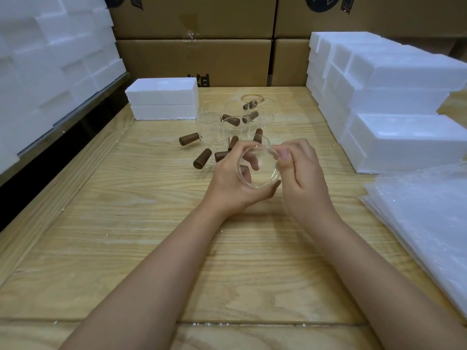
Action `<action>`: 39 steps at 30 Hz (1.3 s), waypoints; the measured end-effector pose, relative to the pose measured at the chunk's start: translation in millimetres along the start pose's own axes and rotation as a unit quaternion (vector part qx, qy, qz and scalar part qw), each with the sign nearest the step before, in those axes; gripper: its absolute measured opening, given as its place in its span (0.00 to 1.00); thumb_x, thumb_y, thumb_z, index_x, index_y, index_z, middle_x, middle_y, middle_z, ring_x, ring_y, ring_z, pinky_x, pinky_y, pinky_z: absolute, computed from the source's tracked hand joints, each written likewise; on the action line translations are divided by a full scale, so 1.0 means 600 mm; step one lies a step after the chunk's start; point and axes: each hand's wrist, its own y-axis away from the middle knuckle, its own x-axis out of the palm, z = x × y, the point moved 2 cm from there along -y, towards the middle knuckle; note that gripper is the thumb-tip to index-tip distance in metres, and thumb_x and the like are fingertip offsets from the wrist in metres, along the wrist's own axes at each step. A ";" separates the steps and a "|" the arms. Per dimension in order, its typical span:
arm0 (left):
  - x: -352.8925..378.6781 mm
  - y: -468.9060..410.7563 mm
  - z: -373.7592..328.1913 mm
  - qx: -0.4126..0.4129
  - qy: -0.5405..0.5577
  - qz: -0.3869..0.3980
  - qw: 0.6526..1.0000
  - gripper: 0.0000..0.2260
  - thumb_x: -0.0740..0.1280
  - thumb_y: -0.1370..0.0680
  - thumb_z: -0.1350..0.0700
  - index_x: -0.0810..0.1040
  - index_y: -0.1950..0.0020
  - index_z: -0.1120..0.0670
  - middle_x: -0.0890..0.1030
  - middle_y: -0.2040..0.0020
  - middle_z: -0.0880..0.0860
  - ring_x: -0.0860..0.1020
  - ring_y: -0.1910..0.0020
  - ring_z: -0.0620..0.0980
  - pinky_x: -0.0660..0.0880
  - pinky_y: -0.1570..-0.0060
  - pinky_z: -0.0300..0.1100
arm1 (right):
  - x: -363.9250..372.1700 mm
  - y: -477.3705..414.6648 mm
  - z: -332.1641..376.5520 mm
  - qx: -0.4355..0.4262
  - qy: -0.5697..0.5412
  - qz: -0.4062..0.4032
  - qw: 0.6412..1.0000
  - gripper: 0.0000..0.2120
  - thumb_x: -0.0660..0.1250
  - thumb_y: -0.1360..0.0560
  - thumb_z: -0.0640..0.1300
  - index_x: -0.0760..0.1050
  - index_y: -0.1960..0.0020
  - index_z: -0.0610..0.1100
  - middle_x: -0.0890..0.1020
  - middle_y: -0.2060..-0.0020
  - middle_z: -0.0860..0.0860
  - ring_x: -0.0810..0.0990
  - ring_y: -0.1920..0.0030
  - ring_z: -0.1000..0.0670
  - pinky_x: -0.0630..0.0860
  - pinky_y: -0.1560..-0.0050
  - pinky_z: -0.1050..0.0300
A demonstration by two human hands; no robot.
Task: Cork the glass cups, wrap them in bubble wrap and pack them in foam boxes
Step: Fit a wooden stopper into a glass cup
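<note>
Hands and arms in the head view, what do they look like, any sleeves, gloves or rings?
The left hand and right hand are bare, no gloves. The left forearm and right forearm are uncovered as far as the frame shows, with no sleeve edge in view. No watch, bracelet or ring is visible. The right thumbnail looks short and unpainted.

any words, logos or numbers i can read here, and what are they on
No text here reads clearly.
On the top left cardboard box: a dark logo cut off by the frame edge, unreadable.
On the top right cardboard box: another dark logo, cut off, unreadable.
On the lower cardboard box: black print half hidden behind the foam box, unreadable.
On the glass cup being held: no marking seen.
</note>
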 end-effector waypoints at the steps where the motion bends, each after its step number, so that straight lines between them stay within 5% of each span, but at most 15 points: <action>1: 0.000 0.000 0.000 -0.008 0.009 -0.006 1.000 0.24 0.76 0.41 0.48 0.72 0.48 0.40 0.74 0.62 0.43 0.67 0.74 0.40 0.66 0.72 0.31 | -0.001 0.001 0.001 -0.011 0.002 0.010 1.000 0.17 0.53 0.20 0.44 0.78 0.43 0.39 0.72 0.52 0.51 0.71 0.47 0.49 0.68 0.44 0.58; 7: -0.002 -0.001 -0.003 -0.033 0.033 -0.013 0.999 0.23 0.75 0.42 0.48 0.73 0.50 0.41 0.76 0.58 0.35 0.69 0.70 0.46 0.68 0.72 0.36 | -0.002 0.011 0.007 -0.040 0.015 0.036 0.998 0.20 0.62 0.24 0.47 0.74 0.35 0.40 0.71 0.46 0.51 0.69 0.42 0.50 0.69 0.37 0.44; 10: -0.003 -0.002 -0.003 -0.018 0.011 -0.007 1.000 0.24 0.76 0.41 0.48 0.72 0.49 0.40 0.76 0.56 0.34 0.72 0.65 0.49 0.72 0.68 0.47 | -0.003 0.012 0.010 -0.007 -0.010 0.036 0.999 0.24 0.70 0.30 0.50 0.75 0.36 0.43 0.71 0.47 0.53 0.70 0.40 0.52 0.69 0.37 0.51; 13: -0.004 -0.001 -0.006 -0.010 -0.018 -0.012 1.000 0.24 0.76 0.41 0.46 0.71 0.50 0.34 0.75 0.59 0.34 0.69 0.71 0.43 0.71 0.68 0.38 | -0.005 0.010 0.008 0.007 -0.024 0.038 0.999 0.25 0.78 0.34 0.47 0.76 0.39 0.47 0.72 0.49 0.55 0.72 0.42 0.51 0.69 0.42 0.66; 17: -0.003 0.000 -0.010 0.008 -0.023 -0.007 1.000 0.24 0.74 0.41 0.49 0.71 0.49 0.39 0.77 0.55 0.36 0.74 0.61 0.40 0.72 0.66 0.37 | -0.006 0.005 0.006 0.033 -0.043 0.015 0.998 0.17 0.77 0.33 0.48 0.78 0.45 0.53 0.75 0.51 0.56 0.75 0.49 0.55 0.65 0.52 0.75; 20: -0.001 0.003 -0.011 0.018 -0.034 0.000 0.999 0.24 0.74 0.41 0.49 0.70 0.49 0.39 0.77 0.56 0.47 0.73 0.62 0.41 0.69 0.67 0.31 | -0.007 0.003 0.009 0.042 -0.089 -0.016 0.995 0.07 0.72 0.28 0.47 0.78 0.54 0.58 0.77 0.55 0.57 0.76 0.54 0.57 0.67 0.56 0.73; 25: 0.002 0.004 -0.007 0.034 -0.066 0.015 0.997 0.29 0.79 0.39 0.59 0.69 0.47 0.40 0.72 0.62 0.46 0.70 0.72 0.36 0.64 0.70 0.25 | -0.005 0.003 0.008 0.037 -0.074 -0.072 0.994 0.08 0.66 0.22 0.44 0.78 0.60 0.50 0.75 0.61 0.58 0.73 0.60 0.61 0.65 0.61 0.73; 30: 0.002 0.007 -0.008 0.076 -0.138 0.042 0.987 0.30 0.81 0.40 0.58 0.74 0.40 0.59 0.71 0.60 0.45 0.70 0.68 0.40 0.66 0.66 0.30 | 0.002 0.009 -0.001 0.054 -0.054 -0.101 0.992 0.13 0.61 0.20 0.46 0.74 0.61 0.43 0.75 0.63 0.52 0.74 0.58 0.50 0.67 0.58 0.65; 35: 0.002 0.008 -0.008 0.093 -0.163 0.042 0.981 0.29 0.81 0.40 0.61 0.74 0.42 0.61 0.71 0.58 0.42 0.71 0.64 0.41 0.66 0.65 0.32 | 0.005 0.011 0.002 0.061 -0.050 -0.079 0.994 0.09 0.65 0.22 0.48 0.70 0.61 0.53 0.72 0.61 0.58 0.72 0.55 0.52 0.68 0.53 0.61; 39: 0.000 0.007 -0.006 0.081 -0.162 0.045 0.982 0.28 0.80 0.40 0.60 0.74 0.43 0.60 0.74 0.57 0.42 0.71 0.67 0.34 0.63 0.65 0.25 | 0.008 0.012 0.003 0.071 -0.016 -0.062 0.995 0.11 0.70 0.28 0.53 0.72 0.55 0.48 0.73 0.57 0.57 0.72 0.51 0.52 0.71 0.48 0.51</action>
